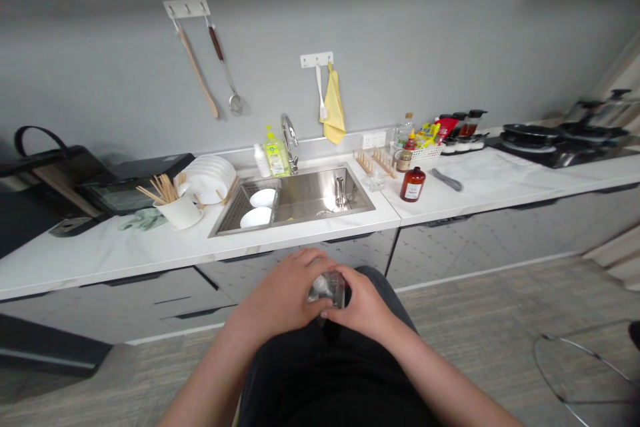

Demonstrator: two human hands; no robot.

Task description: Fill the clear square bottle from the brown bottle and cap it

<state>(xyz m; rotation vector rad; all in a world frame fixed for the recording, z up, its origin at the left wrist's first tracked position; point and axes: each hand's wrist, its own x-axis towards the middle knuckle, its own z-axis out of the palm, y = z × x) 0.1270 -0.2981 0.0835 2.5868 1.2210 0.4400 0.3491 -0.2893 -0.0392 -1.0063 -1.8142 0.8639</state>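
Note:
Low in front of my body, before the counter, I hold a small clear container (329, 288) that looks like glass or plastic. My left hand (295, 287) wraps its left side, fingers over the top and thumb low at the front. On the other side, my right hand (363, 300) closes round it with thumb and fingers. Its lid and contents are hard to make out. Beyond my hands is the steel sink (320, 193), with white bowls (257, 217) in a drainer basket at its left. An amber bottle (413, 185) with a white label stands right of the sink.
Left of the sink are stacked white plates (207, 177), a pot of wooden sticks (180, 210) and green gloves (143, 219). A wooden rack (377, 163), a condiment basket (425, 150) and a pan (530, 135) stand to the right. Thin metal legs (575, 347) rise from the floor.

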